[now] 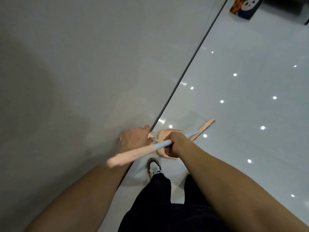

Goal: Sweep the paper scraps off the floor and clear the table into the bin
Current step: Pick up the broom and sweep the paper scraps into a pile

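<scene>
My left hand (133,138) lies at the edge of the grey table (75,72) and pinches a small crumpled paper scrap (152,136) between thumb and fingertips. Just below that edge a pink dustpan (164,136) hangs over the floor, its toothed pink rim (207,125) sticking out to the right. My right hand (175,145) grips a long handle (163,144), light blue by the hand and blurred pink where it crosses my left forearm. No bin shows in this view.
The glossy white floor (242,114) reflects ceiling lights on the right. A panda-print bag or box (245,5) stands far back at the top right. My shoe (154,167) and black trousers are by the table edge.
</scene>
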`<state>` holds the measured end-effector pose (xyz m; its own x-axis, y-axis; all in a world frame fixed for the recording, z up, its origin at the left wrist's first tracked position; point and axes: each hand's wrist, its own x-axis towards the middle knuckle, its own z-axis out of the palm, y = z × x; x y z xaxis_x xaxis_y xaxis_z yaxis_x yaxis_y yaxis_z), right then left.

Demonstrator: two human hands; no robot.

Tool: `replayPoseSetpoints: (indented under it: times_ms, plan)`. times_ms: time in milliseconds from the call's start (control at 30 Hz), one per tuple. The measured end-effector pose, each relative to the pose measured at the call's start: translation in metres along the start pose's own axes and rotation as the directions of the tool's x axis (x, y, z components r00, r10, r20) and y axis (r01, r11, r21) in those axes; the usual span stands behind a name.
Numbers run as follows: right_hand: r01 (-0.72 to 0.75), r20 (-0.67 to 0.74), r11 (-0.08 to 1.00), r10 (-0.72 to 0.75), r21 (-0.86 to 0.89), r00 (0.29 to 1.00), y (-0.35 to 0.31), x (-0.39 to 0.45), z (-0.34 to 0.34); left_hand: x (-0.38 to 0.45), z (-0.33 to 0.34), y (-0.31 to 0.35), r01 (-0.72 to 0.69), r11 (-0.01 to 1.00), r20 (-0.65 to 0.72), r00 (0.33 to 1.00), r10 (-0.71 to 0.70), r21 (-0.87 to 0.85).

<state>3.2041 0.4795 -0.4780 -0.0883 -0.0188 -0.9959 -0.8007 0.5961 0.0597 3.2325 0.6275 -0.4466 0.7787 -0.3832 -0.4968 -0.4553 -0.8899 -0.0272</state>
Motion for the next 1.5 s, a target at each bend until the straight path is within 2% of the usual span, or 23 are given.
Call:
replayPoseSetpoints:
  times_ms: [67, 200, 300, 367, 500, 567, 667, 800, 900, 1067, 1233, 1367, 1500]
  plan:
    - [0.07, 0.018, 0.997, -0.071, 0.024, 0.997, 0.001, 0.004, -0.02, 0.005, 0.006, -0.009, -0.02, 0.998, -0.07, 0.997, 0.015, -0.057]
    - [0.165, -0.005, 0.986, -0.165, 0.021, 0.986, 0.002, 0.004, -0.07, 0.012, 0.004, -0.007, -0.03, 0.989, -0.033, 0.999, 0.026, -0.142]
    - [0.259, -0.039, 0.962, -0.256, 0.086, 0.966, -0.005, 0.0, -0.109, 0.017, -0.014, 0.006, -0.037, 0.994, 0.015, 0.999, 0.039, -0.099]
    - [0.282, -0.048, 0.955, -0.278, 0.095, 0.959, -0.009, -0.009, -0.135, 0.019, -0.033, 0.028, -0.09, 0.994, -0.008, 0.996, 0.089, -0.063]
    - [0.261, 0.053, 0.963, -0.265, 0.061, 0.963, -0.01, -0.028, -0.185, 0.028, -0.062, 0.105, -0.305, 0.952, -0.05, 0.952, 0.303, -0.036]
    - [0.26, 0.101, 0.964, -0.265, 0.064, 0.959, -0.01, -0.031, -0.215, 0.029, -0.072, 0.151, -0.36, 0.933, -0.06, 0.932, 0.358, -0.027]
    - [0.28, 0.126, 0.945, -0.303, 0.168, 0.945, -0.005, -0.026, -0.269, 0.025, -0.078, 0.22, -0.414, 0.91, -0.038, 0.91, 0.413, -0.023]
    - [0.337, 0.121, 0.933, -0.352, 0.125, 0.928, 0.021, 0.001, -0.346, 0.021, -0.067, 0.312, -0.479, 0.878, 0.049, 0.877, 0.478, 0.001]
    - [0.286, 0.109, 0.93, -0.317, 0.232, 0.942, 0.05, 0.025, -0.407, 0.018, -0.048, 0.385, -0.524, 0.85, 0.173, 0.844, 0.508, 0.06]
    - [0.194, 0.055, 0.862, -0.248, 0.468, 0.967, 0.135, 0.047, -0.514, 0.0, -0.016, 0.511, -0.674, 0.727, 0.293, 0.727, 0.621, 0.132]
    - [0.122, 0.041, 0.739, -0.199, 0.663, 0.979, 0.23, 0.043, -0.59, -0.046, 0.01, 0.618, -0.816, 0.561, 0.385, 0.567, 0.729, 0.14]
    - [0.034, 0.042, 0.653, -0.101, 0.757, 0.994, 0.305, 0.041, -0.618, -0.095, 0.031, 0.689, -0.924, 0.336, 0.462, 0.384, 0.8, 0.185]
    - [0.065, -0.054, 0.586, -0.037, 0.808, 0.998, 0.363, 0.039, -0.621, -0.138, 0.051, 0.737, -0.971, 0.155, 0.517, 0.228, 0.825, 0.182]
